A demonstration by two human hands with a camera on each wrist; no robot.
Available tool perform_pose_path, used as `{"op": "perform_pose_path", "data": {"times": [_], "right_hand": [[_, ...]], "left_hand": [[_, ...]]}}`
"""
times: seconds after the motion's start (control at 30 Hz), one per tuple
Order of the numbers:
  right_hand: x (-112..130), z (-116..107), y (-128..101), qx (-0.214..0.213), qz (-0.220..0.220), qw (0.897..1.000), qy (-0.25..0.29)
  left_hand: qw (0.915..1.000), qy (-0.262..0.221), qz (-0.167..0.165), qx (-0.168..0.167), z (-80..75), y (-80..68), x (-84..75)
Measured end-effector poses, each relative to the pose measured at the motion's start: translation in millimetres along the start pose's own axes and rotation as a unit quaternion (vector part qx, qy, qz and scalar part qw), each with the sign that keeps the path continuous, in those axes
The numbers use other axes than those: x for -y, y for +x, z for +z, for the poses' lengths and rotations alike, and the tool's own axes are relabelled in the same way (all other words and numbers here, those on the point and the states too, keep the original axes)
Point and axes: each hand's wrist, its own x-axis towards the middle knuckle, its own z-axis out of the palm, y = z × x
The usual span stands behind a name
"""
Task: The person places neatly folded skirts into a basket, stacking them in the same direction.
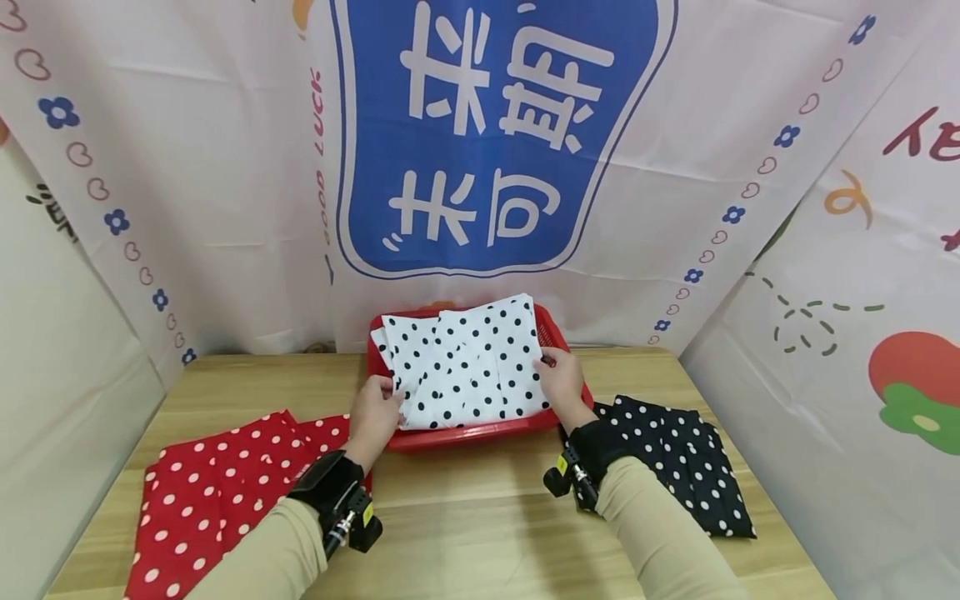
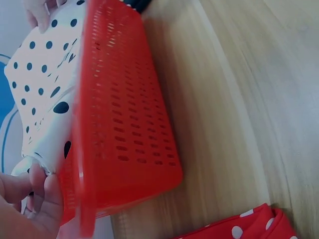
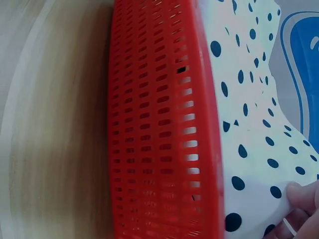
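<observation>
A folded white cloth with black dots [image 1: 468,367] lies in and over a red perforated plastic basket [image 1: 465,435] at the back of the table. My left hand [image 1: 377,417] pinches the cloth's left edge between thumb and fingers, just inside the basket's rim. At the opposite edge, my right hand [image 1: 561,381] pinches the cloth too. In the left wrist view, the thumb and fingertips [image 2: 37,181] close on a bunched corner of the fabric. The right wrist view catches only part of the right hand [image 3: 301,209], its thumb on the dotted cloth.
To the left lies a folded red cloth with white dots [image 1: 217,483]. A black cloth with white dots [image 1: 686,458] lies on the right, partly behind the right forearm. The wooden table [image 1: 465,525] meets a printed white curtain [image 1: 247,208] behind the basket.
</observation>
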Motion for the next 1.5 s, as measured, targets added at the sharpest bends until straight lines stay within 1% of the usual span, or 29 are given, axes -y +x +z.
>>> {"op": "perform_pose_path", "data": {"times": [0.17, 0.37, 0.53, 0.8, 1.0, 1.1, 1.2, 1.27, 1.37, 1.5], "right_hand": [[-3.7, 4.2, 1.2, 0.008, 0.014, 0.999, -0.032], [-6.4, 9.9, 0.3, 0.014, 0.005, 0.998, -0.063], [-10.0, 15.6, 3.8, 0.013, 0.012, 0.997, -0.073], [-13.5, 18.1, 8.0, 0.028, 0.029, 0.996, -0.075], [-18.6, 20.9, 11.6, 0.035, 0.031, 0.995, -0.083], [-22.9, 23.5, 12.9, 0.038, 0.032, 0.995, -0.084], [-27.2, 26.5, 13.3, 0.038, 0.034, 0.995, -0.084], [-29.3, 28.4, 13.2, 0.038, 0.035, 0.995, -0.085], [-31.4, 30.9, 13.0, 0.039, 0.039, 0.995, -0.085], [-33.1, 32.9, 14.9, 0.039, 0.045, 0.995, -0.083]], "left_hand": [[0.9997, 0.021, 0.011, 0.003, 7.9, 4.6, 1.6], [0.9990, 0.044, 0.004, 0.002, 12.8, 7.5, 1.9], [0.9981, 0.061, 0.013, 0.001, 14.9, 9.3, 3.9], [0.9955, 0.089, 0.032, -0.004, 22.1, 18.2, 7.4], [0.9944, 0.098, 0.040, 0.005, 22.2, 26.3, 13.1], [0.9920, 0.109, 0.063, 0.008, 20.2, 29.1, 17.9], [0.9875, 0.125, 0.096, 0.009, 18.5, 31.4, 21.6], [0.9849, 0.133, 0.110, 0.010, 18.0, 33.7, 23.6], [0.9831, 0.142, 0.115, 0.013, 17.2, 36.6, 24.8], [0.9831, 0.151, 0.102, 0.017, 17.7, 40.4, 24.3]]}}
